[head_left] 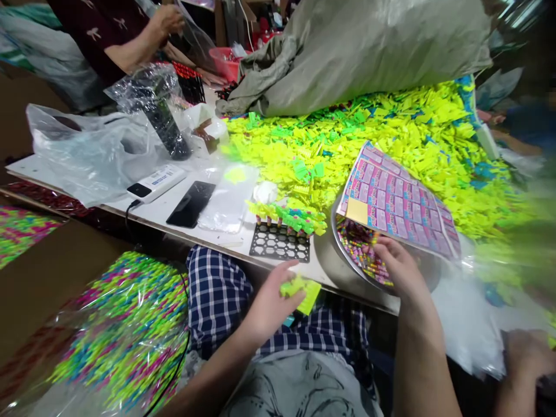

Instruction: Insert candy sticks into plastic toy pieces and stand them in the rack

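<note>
My left hand (pixel 274 301) is closed around flat yellow-green plastic pieces (pixel 309 296), held over my lap just off the table edge. My right hand (pixel 402 267) reaches over the rim of a metal bowl (pixel 335 223), its fingertips pinched together among small pink and yellow striped pieces (pixel 362 252). Whatever lies between those fingertips is too small to make out. Between my hands, on the table, stands a black rack with holes (pixel 278 246). Several small striped pieces with yellow-green plastic tops (pixel 289 219) stand upright in its back rows.
A printed sticker sheet (pixel 399 200) covers part of the bowl. Behind spreads a heap of yellow-green plastic pieces (pixel 347 139) under a grey sheet (pixel 369 52). A phone (pixel 191 204) and power bank (pixel 156 180) lie left. Other people's hands (pixel 169 20) show upper left and lower right.
</note>
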Motion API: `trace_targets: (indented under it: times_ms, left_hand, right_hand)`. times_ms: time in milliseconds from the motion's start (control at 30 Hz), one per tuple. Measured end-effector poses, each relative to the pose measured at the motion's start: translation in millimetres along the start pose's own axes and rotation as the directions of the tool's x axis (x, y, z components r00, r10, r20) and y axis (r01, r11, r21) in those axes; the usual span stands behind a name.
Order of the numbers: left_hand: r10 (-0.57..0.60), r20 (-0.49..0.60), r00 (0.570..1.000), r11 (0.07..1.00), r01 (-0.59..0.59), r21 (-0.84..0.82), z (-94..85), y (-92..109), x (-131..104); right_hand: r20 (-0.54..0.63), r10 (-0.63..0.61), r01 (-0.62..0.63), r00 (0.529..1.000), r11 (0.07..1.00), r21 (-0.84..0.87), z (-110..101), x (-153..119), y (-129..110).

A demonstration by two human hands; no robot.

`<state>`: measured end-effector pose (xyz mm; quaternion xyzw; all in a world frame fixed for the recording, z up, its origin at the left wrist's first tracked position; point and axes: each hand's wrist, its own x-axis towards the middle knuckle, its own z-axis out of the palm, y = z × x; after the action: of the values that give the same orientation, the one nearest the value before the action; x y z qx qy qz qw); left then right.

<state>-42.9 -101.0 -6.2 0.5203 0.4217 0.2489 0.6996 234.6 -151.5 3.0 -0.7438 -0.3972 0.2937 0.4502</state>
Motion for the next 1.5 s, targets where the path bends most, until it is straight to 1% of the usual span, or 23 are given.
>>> trace_targets:
  times_ms: [33,100,167,233,333,500,567,633,700,767,800,833,867,900,933,967,1000,1067,1133,1233,1367,1433,1500]
  left_hand:
    - [-0.009,-0.017,1.000,1.000,0.008,-0.025,-0.9,3,-1]
    - [-0.039,-0.023,0.999,0.994,0.037,-0.101,-0.6,8,-3]
    - [-0.091,0.001,0.996,0.970,0.089,-0.227,2.5,13,-5]
    - [-0.138,0.032,0.990,0.917,0.140,-0.374,7.0,17,-7]
    - [-0.168,0.053,0.984,0.841,0.171,-0.513,12.3,23,-12]
    - [-0.187,0.060,0.981,0.841,0.191,-0.506,14.4,26,-17]
    - [-0.191,0.065,0.979,0.845,0.198,-0.497,15.3,26,-17]
    - [-0.198,0.071,0.978,0.844,0.207,-0.495,16.8,26,-16]
    - [-0.207,0.070,0.976,0.838,0.214,-0.502,17.8,26,-15]
    - [-0.214,0.054,0.975,0.836,0.212,-0.507,17.3,25,-14]
    - [-0.214,0.045,0.976,0.839,0.208,-0.503,16.4,24,-14]
    - [-0.213,0.039,0.976,0.845,0.204,-0.495,15.1,22,-13]
    - [-0.209,0.037,0.977,0.851,0.200,-0.485,13.5,21,-13]
    - [-0.203,0.038,0.978,0.858,0.196,-0.475,11.7,19,-13]
    - [-0.197,0.038,0.980,0.863,0.192,-0.468,10.0,17,-13]
    - [-0.192,0.036,0.981,0.866,0.187,-0.463,8.5,15,-13]
    - [-0.190,0.031,0.981,0.869,0.183,-0.460,7.1,14,-13]
    - [-0.191,0.016,0.982,0.871,0.177,-0.459,5.2,12,-13]
    - [-0.192,-0.002,0.981,0.868,0.169,-0.466,3.9,11,-14]
    - [-0.188,-0.010,0.982,0.862,0.160,-0.481,2.5,9,-13]
    - [-0.178,-0.015,0.984,0.866,0.149,-0.478,-0.5,8,-12]
    - [-0.170,-0.027,0.985,0.874,0.138,-0.466,-2.5,8,-12]
    - [-0.162,-0.034,0.986,0.879,0.129,-0.459,-4.3,8,-12]
  right_hand:
    - [-0.015,0.010,-0.007,1.000,0.982,0.190,3,-10,-8]
    - [0.032,0.040,-0.051,0.999,0.859,0.509,17,-30,-25]
    - [0.156,0.094,-0.176,0.983,0.719,0.672,38,-49,-38]
    - [0.255,0.135,-0.282,0.957,0.623,0.729,59,-62,-47]
    - [0.302,0.176,-0.349,0.937,0.528,0.774,82,-75,-47]
    - [0.386,0.239,-0.453,0.891,0.404,0.795,99,-91,-37]
    - [0.392,0.241,-0.458,0.888,0.389,0.799,103,-97,-36]
    - [0.386,0.238,-0.452,0.891,0.402,0.796,105,-100,-36]
    - [0.351,0.223,-0.416,0.910,0.474,0.776,101,-99,-34]
    - [0.213,0.184,-0.281,0.960,0.644,0.711,87,-90,-30]
    - [0.092,0.154,-0.178,0.984,0.761,0.624,75,-83,-26]
    - [-0.051,0.110,-0.072,0.993,0.875,0.479,62,-74,-21]
    - [-0.193,0.049,0.007,0.980,0.960,0.279,46,-64,-15]
    - [-0.314,-0.018,0.038,0.949,0.998,0.057,30,-54,-8]
    - [-0.374,-0.076,0.027,0.924,0.990,-0.136,14,-42,0]
    - [-0.377,-0.110,0.012,0.920,0.967,-0.254,0,-31,7]
    - [-0.317,-0.122,0.019,0.941,0.951,-0.309,-13,-21,15]
    - [-0.119,-0.121,0.071,0.986,0.930,-0.359,-31,-5,26]
    - [0.015,-0.120,0.112,0.993,0.864,-0.492,-39,5,32]
    - [0.083,-0.063,0.104,0.995,0.641,-0.761,-34,13,30]
    - [0.199,0.125,0.132,0.972,0.408,-0.903,-12,23,20]
    - [0.202,0.189,0.130,0.961,0.338,-0.932,-2,28,17]
    - [0.216,0.217,0.137,0.952,0.330,-0.934,4,33,15]
